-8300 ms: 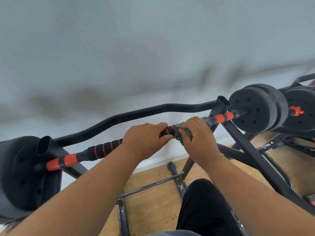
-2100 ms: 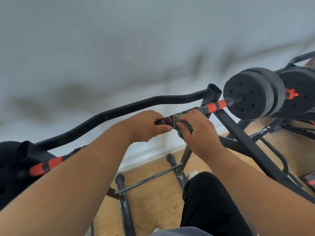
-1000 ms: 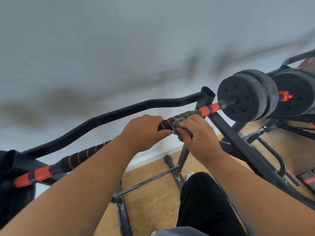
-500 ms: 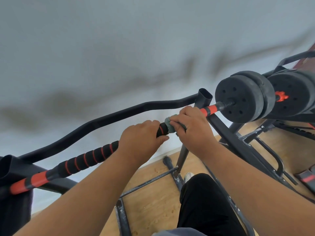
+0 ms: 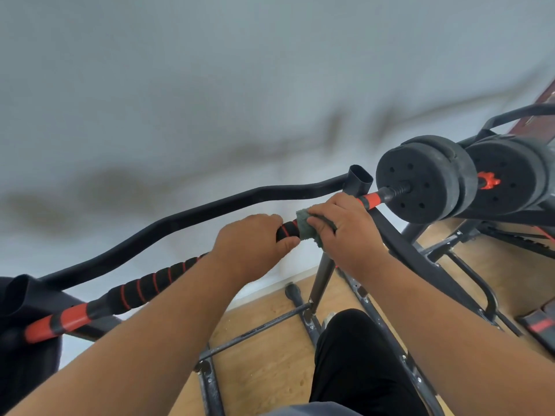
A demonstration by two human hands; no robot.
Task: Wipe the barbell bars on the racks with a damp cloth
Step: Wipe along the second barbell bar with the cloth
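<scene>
Now right hand [image 5: 345, 232] grips cloth [image 5: 304, 228] beside left hand [image 5: 249, 244].

Bar [image 5: 144, 288] on rack [image 5: 359, 180]; plates [image 5: 420, 178] right.

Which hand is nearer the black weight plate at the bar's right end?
Right. The right hand, wrapping the cloth round the barbell bar, sits just short of the weight plate. The left hand grips the bar farther along, beyond the cloth.

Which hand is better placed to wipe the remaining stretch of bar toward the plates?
Right. The right hand already wraps the cloth around the barbell bar nearest the weight plate; the left hand only grips the bar bare.
</scene>
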